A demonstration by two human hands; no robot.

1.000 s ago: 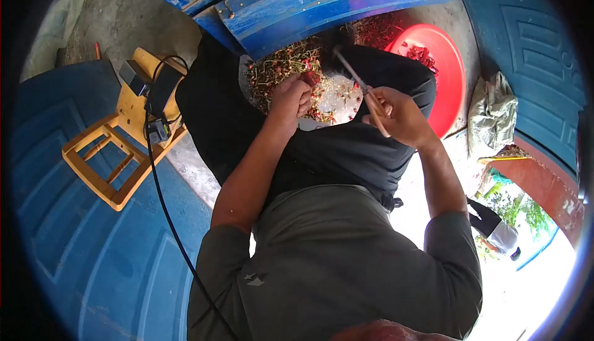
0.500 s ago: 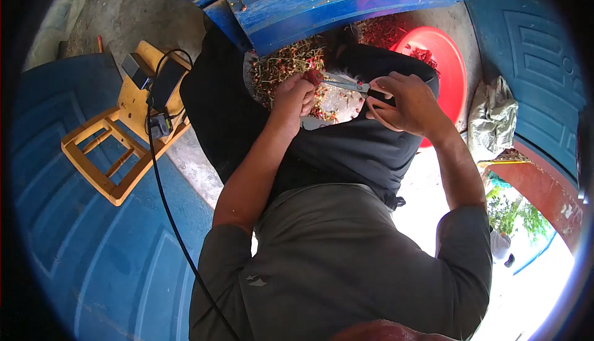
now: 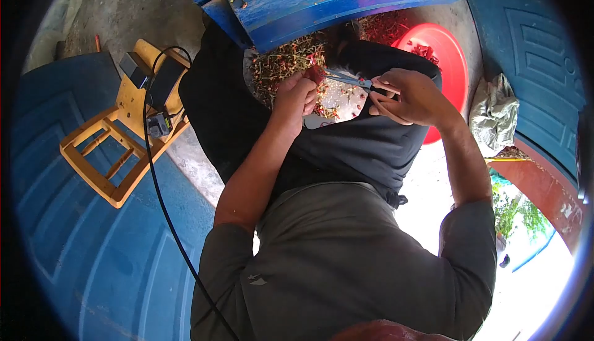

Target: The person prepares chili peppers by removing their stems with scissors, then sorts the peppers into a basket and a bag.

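A bunch of dried red chili peppers [image 3: 316, 73] sticks out of my closed left hand [image 3: 296, 98]. My right hand [image 3: 408, 97] grips a pair of scissors [image 3: 349, 80] by the black handles, fingers around the loops. Its metal blades point left and reach the chilies; whether they touch them I cannot make out. Below both hands, between my knees, cut stems and red bits [image 3: 286, 63] lie heaped on a pale, flat surface. Part of that heap is hidden by my left hand.
A red plastic basin [image 3: 458, 63] with red chilies [image 3: 426, 51] stands beyond my right knee. Blue boards [image 3: 359, 1] cross the front. At left is a wooden chair [image 3: 117, 149] with devices and a black cable [image 3: 162, 199]. A crumpled sack [image 3: 493, 115] lies at right.
My right hand and the scissors have shifted slightly, with the fingers and handles at a new angle. My left hand still holds the chilies in nearly the same place.
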